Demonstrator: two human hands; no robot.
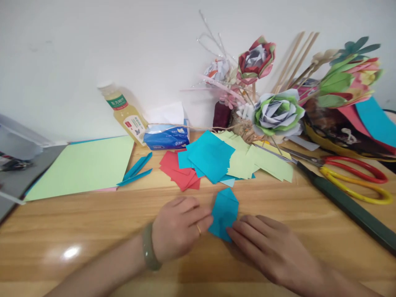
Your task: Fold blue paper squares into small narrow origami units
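A small blue sheet of paper (225, 212) with folded corners at its top lies on the wooden table between my hands. At its left edge is my left hand (182, 227), fingers curled and pressed together on the paper. My right hand (266, 243) pinches the lower right edge, its fingertips on the paper. Just beyond are a stack of blue paper squares (213, 156), several red paper pieces (177, 171) and a fan of pale green paper pieces (243, 159). Slight blur softens both hands.
Large green sheets (83, 167) and folded blue strips (136, 171) lie left. A drink bottle (126, 113) and tissue pack (167, 134) stand by the wall. Paper flowers (278, 113) rise at back right, near red-and-yellow-handled scissors (355, 196) and a dark-handled tool (349, 206).
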